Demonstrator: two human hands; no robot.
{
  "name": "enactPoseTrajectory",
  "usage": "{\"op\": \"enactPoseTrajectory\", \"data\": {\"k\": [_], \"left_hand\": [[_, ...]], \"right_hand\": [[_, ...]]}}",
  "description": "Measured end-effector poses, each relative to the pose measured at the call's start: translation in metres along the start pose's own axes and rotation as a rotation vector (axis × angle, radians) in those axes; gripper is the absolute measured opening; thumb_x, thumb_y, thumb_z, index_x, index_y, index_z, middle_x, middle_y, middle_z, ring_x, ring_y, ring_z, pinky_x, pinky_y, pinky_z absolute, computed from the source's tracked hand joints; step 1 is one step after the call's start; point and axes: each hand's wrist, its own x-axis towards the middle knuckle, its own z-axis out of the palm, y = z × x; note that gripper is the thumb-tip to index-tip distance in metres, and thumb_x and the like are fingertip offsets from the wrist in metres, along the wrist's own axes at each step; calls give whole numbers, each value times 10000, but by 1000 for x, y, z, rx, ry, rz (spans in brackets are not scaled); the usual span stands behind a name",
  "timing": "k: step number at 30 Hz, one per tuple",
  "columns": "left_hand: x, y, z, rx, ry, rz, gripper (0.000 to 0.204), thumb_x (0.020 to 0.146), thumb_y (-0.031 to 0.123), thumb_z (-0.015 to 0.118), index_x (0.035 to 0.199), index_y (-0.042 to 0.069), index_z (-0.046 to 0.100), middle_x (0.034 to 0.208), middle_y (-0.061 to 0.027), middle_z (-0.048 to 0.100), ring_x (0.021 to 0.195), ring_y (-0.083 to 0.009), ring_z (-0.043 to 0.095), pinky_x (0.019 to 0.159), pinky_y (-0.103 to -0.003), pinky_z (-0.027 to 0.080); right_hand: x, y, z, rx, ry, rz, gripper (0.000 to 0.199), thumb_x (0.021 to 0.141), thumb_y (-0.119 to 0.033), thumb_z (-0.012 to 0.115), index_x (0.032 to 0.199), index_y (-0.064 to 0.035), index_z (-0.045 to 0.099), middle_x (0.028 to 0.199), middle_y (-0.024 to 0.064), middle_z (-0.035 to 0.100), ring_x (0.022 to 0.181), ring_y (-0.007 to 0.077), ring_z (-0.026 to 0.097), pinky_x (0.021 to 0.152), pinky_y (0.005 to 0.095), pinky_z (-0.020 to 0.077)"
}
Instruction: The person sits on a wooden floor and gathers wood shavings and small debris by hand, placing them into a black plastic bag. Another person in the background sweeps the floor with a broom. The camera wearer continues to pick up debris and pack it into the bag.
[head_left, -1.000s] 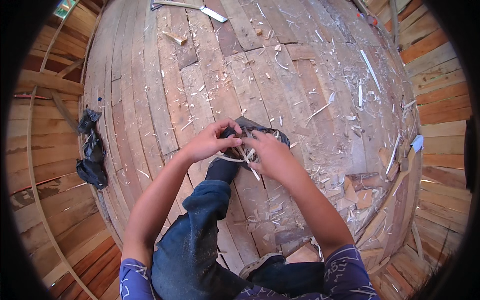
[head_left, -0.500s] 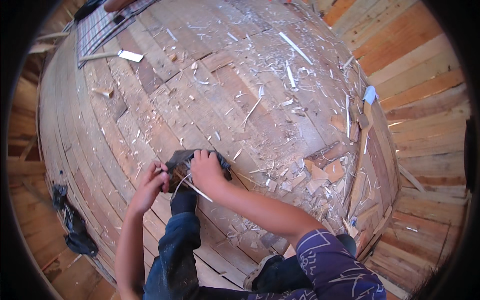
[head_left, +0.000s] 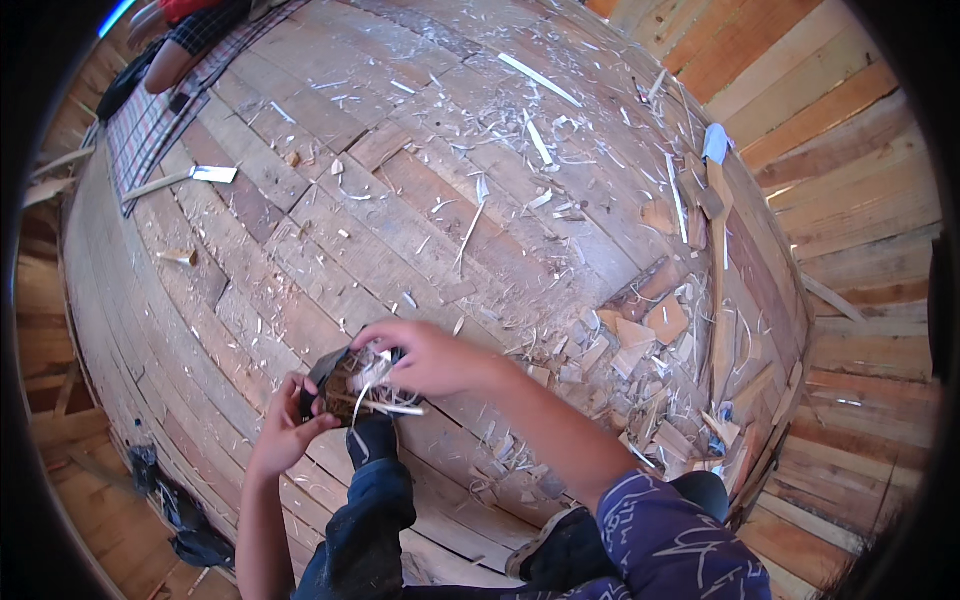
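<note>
Person: sitting on a plank floor (head_left: pixel 300 250), one knee in dark jeans (head_left: pixel 365 520) pushed forward, patterned purple sleeve (head_left: pixel 665 540) at the bottom of the view.

Left hand (head_left: pixel 285 430): curled round the left side of a small dark bundle (head_left: pixel 345 380), fingers wrapped on it, so it's gripping that.

Right hand (head_left: pixel 425 355): laid over the top right of the same bundle, fingertips pinching into pale thin strips (head_left: pixel 385 400) that stick out of it. Clamped on the strips as far as I can see.

Hands together or apart: close together, both on the one bundle, just above the dark-socked foot (head_left: pixel 372 435).

Bundle: dark, lumpy, can't really tell what it's made of from here. It sits low and left of centre, right in front of the knee.

Floor mess: pale wood shavings and splinters everywhere, thickest toward the right, with a heap of chunky wood offcuts (head_left: pixel 650 330) near the wall.

Tool: flat metal blade on a wooden handle (head_left: pixel 185 180) lying well away at upper left, next to a checked cloth (head_left: pixel 160 110).

Someone else: just part of a person (head_left: pixel 185 30) on that cloth, top left corner.

Other stuff: dark rags (head_left: pixel 185 520) at lower left by the wall, and a small pale blue scrap (head_left: pixel 716 142) at the far right edge of the floor.
</note>
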Motion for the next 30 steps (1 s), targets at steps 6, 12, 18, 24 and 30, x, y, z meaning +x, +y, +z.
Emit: {"op": "enactPoseTrajectory", "data": {"k": [6,12,18,24,30], "left_hand": [[-12,-13,-2,-126,-30,-102,438,731,-84,660,1011,96,375,845,-16,430,790,-139,543,890,-417,498],[-38,-17,-24,-233,34,-165,471,688,0,711,1007,86,375,826,-33,442,793,-213,613,945,-501,453],[-18,-19,-34,-332,-19,-211,489,667,70,743,994,81,380,814,-36,438,781,-233,617,952,-520,448],[-11,-2,-25,-355,-33,-145,489,669,84,751,986,85,378,823,-32,436,821,-224,607,978,-513,424],[-21,-6,-16,-346,-35,-116,502,664,86,750,1008,89,385,839,-26,438,842,-228,607,1011,-513,388]], "right_hand": [[-30,153,-198,-370,941,213,465,697,-183,738,1104,-31,570,1113,126,575,1025,244,562,879,350,462],[-12,190,-291,-872,1193,275,781,692,-448,725,1326,-103,426,1407,236,334,1322,379,304,1072,461,274],[13,167,-299,-1021,1036,410,811,700,-513,704,1360,-148,407,1443,150,320,1340,351,282,1073,524,242],[-21,189,-251,-1198,909,291,658,720,-450,710,1256,-117,523,1401,141,376,1304,339,332,1040,517,299],[-62,197,-239,-947,748,408,590,722,-424,715,1196,-102,573,1390,157,383,1293,348,343,1026,497,317]]}}
